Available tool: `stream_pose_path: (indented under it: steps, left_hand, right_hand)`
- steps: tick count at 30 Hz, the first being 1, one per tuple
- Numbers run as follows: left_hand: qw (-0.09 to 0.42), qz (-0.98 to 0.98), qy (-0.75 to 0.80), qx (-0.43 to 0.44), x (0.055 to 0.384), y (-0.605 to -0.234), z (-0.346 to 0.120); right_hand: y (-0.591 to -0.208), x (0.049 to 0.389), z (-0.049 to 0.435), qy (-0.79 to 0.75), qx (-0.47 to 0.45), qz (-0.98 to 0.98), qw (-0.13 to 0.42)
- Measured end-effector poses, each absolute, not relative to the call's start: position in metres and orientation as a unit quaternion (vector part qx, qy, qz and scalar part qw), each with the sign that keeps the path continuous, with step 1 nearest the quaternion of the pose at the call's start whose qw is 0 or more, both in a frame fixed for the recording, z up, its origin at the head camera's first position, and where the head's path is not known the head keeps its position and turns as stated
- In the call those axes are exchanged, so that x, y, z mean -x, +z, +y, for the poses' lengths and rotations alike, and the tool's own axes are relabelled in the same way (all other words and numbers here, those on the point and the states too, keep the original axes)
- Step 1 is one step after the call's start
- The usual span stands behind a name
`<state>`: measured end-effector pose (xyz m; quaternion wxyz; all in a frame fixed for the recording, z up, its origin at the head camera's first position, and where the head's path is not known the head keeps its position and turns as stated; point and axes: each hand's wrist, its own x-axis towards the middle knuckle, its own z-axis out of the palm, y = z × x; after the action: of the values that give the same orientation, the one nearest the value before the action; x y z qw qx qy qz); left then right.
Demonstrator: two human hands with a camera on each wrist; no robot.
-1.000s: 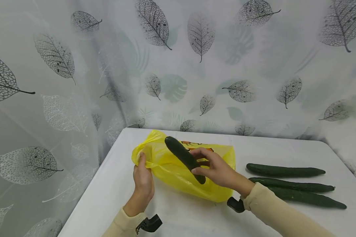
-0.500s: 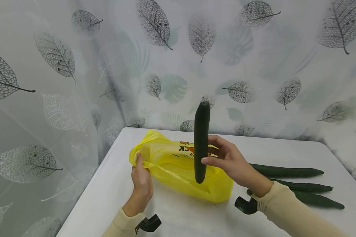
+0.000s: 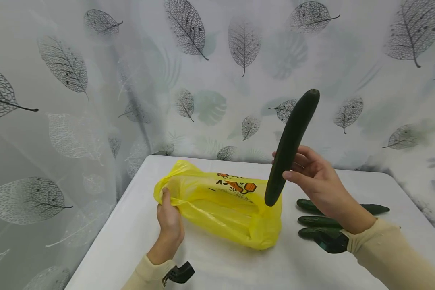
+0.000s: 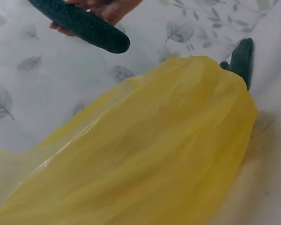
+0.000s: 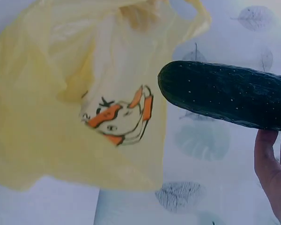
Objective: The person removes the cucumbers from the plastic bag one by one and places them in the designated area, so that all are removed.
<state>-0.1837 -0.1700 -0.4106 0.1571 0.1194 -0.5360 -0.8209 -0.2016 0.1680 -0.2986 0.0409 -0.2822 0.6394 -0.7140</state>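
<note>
A dark green cucumber [image 3: 291, 145] is tilted up in the air, pinched near its lower half between the thumb and fingers of my right hand [image 3: 320, 183]. Its lower end overlaps the right side of a yellow plastic bag [image 3: 217, 217] in the head view. My left hand [image 3: 170, 221] grips the bag's rim at the left, thumb outside and fingers hidden within the plastic. The bag lies on its side with its mouth partly spread, orange and black print on its back panel. In the right wrist view the held cucumber [image 5: 220, 93] hangs beside the printed bag [image 5: 51, 126].
Three more cucumbers lie on the white table [image 3: 232, 270] at the right, partly behind my right forearm; the front one [image 3: 309, 233] is closest to me. A leaf-patterned curtain [image 3: 203, 80] hangs behind the table and along its left side.
My right hand has lifted the cucumber up and to the right, away from the bag, turning it from left-leaning through upright to right-leaning. My left hand stays on the bag.
</note>
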Motion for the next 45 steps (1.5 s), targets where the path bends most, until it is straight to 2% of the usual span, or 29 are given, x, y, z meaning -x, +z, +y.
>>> stream_pose_path:
  steps: [14,21,30,39,45]
  left_hand:
    - [0.175,-0.521,-0.829,-0.102,0.185,-0.414,-0.167]
    - [0.182,-0.518,-0.827,-0.122,0.185,-0.415,-0.168]
    - [0.192,-0.503,-0.833,-0.129,0.187,-0.415,-0.17]
    - [0.211,-0.491,-0.835,-0.131,0.191,-0.418,-0.168]
    - [0.211,-0.493,-0.834,-0.133,0.192,-0.419,-0.165]
  right_hand:
    - [-0.324,0.196,0.223,-0.622,0.263,0.735,-0.049]
    - [-0.344,0.182,0.249,-0.458,0.244,0.848,-0.107]
    - [-0.383,0.161,0.296,-0.246,0.3,0.909,-0.155]
    - [-0.417,0.142,0.332,-0.105,0.275,0.943,-0.156]
    - [-0.429,0.135,0.342,-0.08,0.234,0.963,-0.11]
